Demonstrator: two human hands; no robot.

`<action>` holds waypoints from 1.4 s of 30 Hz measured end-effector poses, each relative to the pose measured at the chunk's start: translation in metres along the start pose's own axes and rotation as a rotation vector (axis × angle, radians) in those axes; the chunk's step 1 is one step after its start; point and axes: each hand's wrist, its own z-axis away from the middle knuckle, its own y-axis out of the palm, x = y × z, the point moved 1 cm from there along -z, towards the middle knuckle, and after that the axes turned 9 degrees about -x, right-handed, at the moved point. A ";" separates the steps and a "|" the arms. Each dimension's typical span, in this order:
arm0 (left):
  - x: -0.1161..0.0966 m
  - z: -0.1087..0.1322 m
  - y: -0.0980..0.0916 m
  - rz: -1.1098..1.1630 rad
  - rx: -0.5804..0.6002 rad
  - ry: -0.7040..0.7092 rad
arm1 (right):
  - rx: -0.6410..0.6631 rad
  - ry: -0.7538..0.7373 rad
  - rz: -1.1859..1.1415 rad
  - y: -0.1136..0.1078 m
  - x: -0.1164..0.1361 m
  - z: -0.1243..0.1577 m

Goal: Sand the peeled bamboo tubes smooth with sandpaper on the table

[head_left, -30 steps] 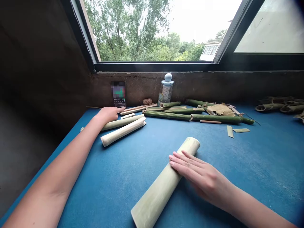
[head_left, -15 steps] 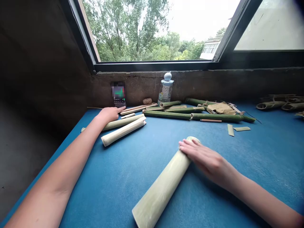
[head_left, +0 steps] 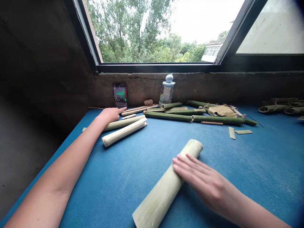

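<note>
Well, a blue-topped counter (head_left: pixel 237 177) is stretching beneath a wide window (head_left: pixel 152 31), with long green bamboo stalks (head_left: pixel 194 118) lying across its back half. Near the front edge, a thick peeled bamboo tube (head_left: pixel 161 193) is lying diagonally, and the open right hand (head_left: pixel 204 180) is resting against its side, fingers together, not gripping it. Toward the back left corner, the left hand (head_left: pixel 109 114) is lying open with its fingers stretched out, just behind two peeled bamboo pieces (head_left: pixel 123 133). Its fingertips (head_left: pixel 123 108) may be touching a flat bamboo strip (head_left: pixel 139 109), though the view there is poor. A phone (head_left: pixel 120 103), a glass bottle (head_left: pixel 167 91) and a small twine ball (head_left: pixel 148 102) are sitting along the back edge.
</note>
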 end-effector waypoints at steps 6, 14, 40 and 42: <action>-0.001 0.000 -0.001 0.007 0.011 -0.010 | -0.030 0.049 0.022 -0.005 -0.008 0.004; 0.001 0.005 -0.004 -0.042 -0.025 -0.008 | 0.028 -0.004 -0.069 -0.007 0.003 0.011; 0.008 0.004 -0.001 -0.084 0.018 -0.084 | -0.083 0.104 0.105 -0.011 -0.017 0.012; 0.007 0.003 0.000 -0.097 0.023 -0.077 | -0.033 0.056 0.079 -0.013 -0.013 0.011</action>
